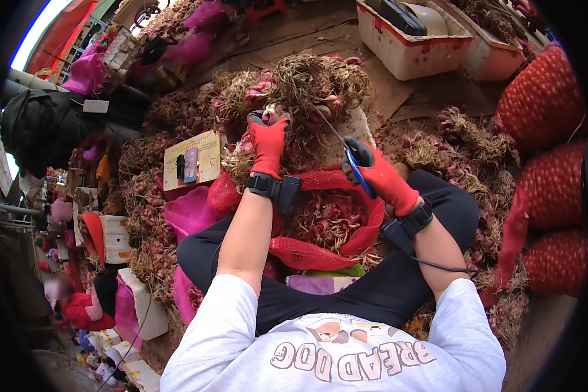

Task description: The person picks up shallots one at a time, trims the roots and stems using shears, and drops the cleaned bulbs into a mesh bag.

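My left hand [268, 140], in a red glove with dark fingertips, is closed around a shallot [272, 117] at the near edge of a pile of shallots with dry roots and stalks [313, 81]. My right hand [379, 173], gloved the same way, grips a pair of scissors [357, 166] by the blue handles. Its thin blades point up and left toward the pile. Between my legs, below both hands, a red mesh bag [307, 260] lies with its mouth spread, holding reddish skins and dry trimmings [326, 219].
More shallots [451, 157] lie to the right and left. Full red mesh sacks [549, 98] stack at the far right. A white foam box [405, 55] stands at the back. A yellow box [206, 153] with small items sits left. A person in red [81, 307] is at the lower left.
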Motion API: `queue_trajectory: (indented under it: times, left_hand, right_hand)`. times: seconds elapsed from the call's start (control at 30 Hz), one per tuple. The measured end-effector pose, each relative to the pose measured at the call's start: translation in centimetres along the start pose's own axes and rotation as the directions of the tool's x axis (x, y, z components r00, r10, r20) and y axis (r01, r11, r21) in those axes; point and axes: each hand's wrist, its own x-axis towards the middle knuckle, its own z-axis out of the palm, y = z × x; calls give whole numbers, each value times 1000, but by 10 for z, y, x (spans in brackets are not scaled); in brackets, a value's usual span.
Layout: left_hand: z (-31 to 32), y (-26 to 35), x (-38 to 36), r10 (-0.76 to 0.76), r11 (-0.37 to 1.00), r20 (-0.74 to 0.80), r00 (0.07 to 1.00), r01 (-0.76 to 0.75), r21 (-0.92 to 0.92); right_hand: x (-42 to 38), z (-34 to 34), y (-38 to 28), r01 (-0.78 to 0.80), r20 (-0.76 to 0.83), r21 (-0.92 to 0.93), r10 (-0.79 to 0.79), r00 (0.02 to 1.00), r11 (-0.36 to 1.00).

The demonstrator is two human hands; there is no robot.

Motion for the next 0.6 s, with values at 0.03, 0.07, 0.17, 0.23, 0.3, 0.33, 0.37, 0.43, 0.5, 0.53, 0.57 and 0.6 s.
queue_trajectory:
  times: [0.03,0.07,0.17,0.23,0.3,0.33,0.37,0.43,0.5,0.53,0.57,0.6]
  left_hand:
    - [-8,-7,1,-51,998,73,996,54,-38]
    - [-17,-17,2,-96,992,144,985,107,-71]
    - [-29,-11,-18,118,977,148,982,-141,159]
    - [-34,-4,-33,264,913,183,947,-307,270]
    - [-27,-3,-44,250,958,79,965,-258,125]
    - [-27,3,-52,211,972,51,976,-215,94]
    - [-25,8,-57,173,983,22,985,-174,61]
    - [-26,-7,-50,-102,994,30,994,103,-46]
    - [-30,-16,-33,-278,960,88,957,280,-14]
    - [-30,-15,-30,-284,950,106,953,294,-100]
    - [-29,-15,-31,-192,974,91,977,201,-107]
    - [-27,-12,-32,-97,988,78,992,105,-113]
  right_hand:
    - [0,2,-2,6,-2,-29,-6,1000,1000]
    - [1,3,-7,-5,6,-61,5,1000,998]
    - [10,8,-12,19,107,-58,-12,994,998]
    - [17,6,-15,-97,245,31,86,966,995]
    - [33,-4,-24,-361,446,127,272,853,924]
    - [35,2,-30,-334,440,144,242,865,932]
    - [40,4,-32,-354,474,116,262,841,928]
    - [55,6,-34,-385,537,60,295,790,921]
    - [60,13,-33,-380,502,38,311,807,924]
    - [62,16,-34,-371,466,21,319,825,928]
    - [64,19,-34,-362,430,3,325,842,932]
    - [69,18,-32,-330,429,-41,315,847,943]
